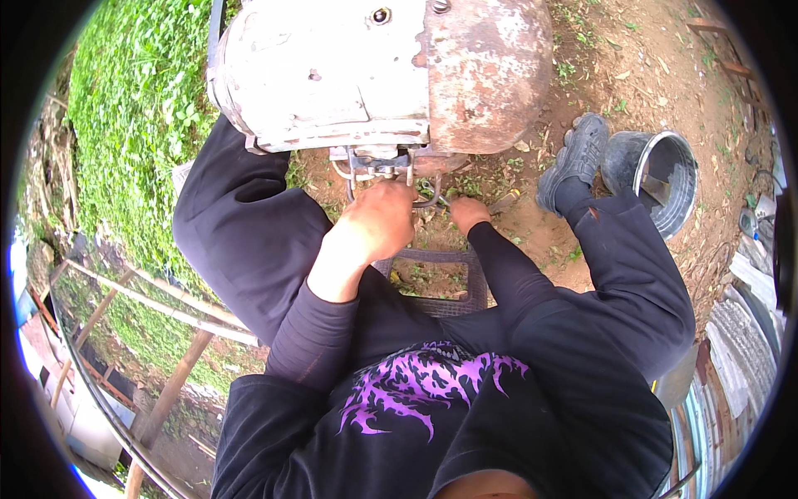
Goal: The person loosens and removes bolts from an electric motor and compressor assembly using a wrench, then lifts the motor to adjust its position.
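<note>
In the head view a weathered metal body [332, 75], white on the left and rusty on the right, fills the top. Below it is a dark metal bracket [374, 158] with bent rods. My left hand [376, 216] is closed at the bottom of this bracket, its fingertips hidden, so what it grips cannot be made out. My right hand [468, 214], lower and to the right, has its fingers wrapped round a thin metal piece, too small to name, beside a bent rod. A dark plastic crate-like seat [453, 258] shows between my legs, below both hands.
A black bucket [619, 158] lies at the right beside my foot, on dirt. Grass [125, 125] borders the left, with wooden poles [179, 374] lower down. Corrugated sheets [740, 341] are stacked at the far right.
</note>
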### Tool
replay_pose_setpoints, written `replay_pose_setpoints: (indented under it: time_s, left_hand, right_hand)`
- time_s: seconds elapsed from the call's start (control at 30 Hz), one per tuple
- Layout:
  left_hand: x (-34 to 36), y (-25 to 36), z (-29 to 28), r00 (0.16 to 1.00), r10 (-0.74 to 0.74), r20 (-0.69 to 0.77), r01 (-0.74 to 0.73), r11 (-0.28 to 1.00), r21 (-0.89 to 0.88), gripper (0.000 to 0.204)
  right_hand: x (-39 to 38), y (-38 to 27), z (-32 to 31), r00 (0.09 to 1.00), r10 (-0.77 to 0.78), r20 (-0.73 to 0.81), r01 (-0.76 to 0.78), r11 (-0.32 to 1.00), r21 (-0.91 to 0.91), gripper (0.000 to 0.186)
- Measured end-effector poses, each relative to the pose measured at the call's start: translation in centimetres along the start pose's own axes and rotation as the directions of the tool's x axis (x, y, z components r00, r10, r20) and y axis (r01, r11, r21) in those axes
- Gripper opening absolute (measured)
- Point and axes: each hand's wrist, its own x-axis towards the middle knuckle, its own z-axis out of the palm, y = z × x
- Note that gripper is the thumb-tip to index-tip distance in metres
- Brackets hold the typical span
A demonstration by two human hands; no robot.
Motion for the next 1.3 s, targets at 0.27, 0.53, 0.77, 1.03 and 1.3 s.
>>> replay_pose_setpoints:
  time_s: [0.27, 0.53, 0.77, 1.03, 1.3]
  left_hand:
    - [0.8, -1.3, 1.3, 0.999, -0.021, -0.037, 0.020, 1.000, -0.009, 0.030]
    - [-1.0, -0.5, 0.8, 0.996, -0.007, -0.090, 0.006, 1.000, -0.008, 0.029]
    - [-0.6, 1.3, 1.9, 0.979, 0.118, -0.167, -0.107, 0.992, 0.073, 0.045]
    - [-6.0, 5.5, 2.4, 0.871, 0.404, -0.279, -0.487, 0.781, -0.390, 0.029]
    - [-6.5, 4.2, 1.5, 0.897, 0.212, -0.389, -0.417, 0.699, -0.581, 0.019]
  right_hand:
    - [1.2, 0.6, 1.0, 0.994, -0.001, -0.109, -0.009, 0.996, -0.090, 0.022]
    - [-1.2, 0.7, -4.3, 0.997, -0.068, -0.040, 0.069, 0.997, 0.019, 0.025]
    - [-9.6, 3.2, -19.9, 0.976, -0.064, -0.206, 0.082, 0.994, 0.078, 0.020]
    - [-25.8, -4.9, -27.8, 0.884, -0.046, -0.466, 0.298, 0.822, 0.485, 0.021]
    - [-23.5, -8.9, -25.1, 0.850, 0.087, -0.520, 0.440, 0.425, 0.791, 0.019]
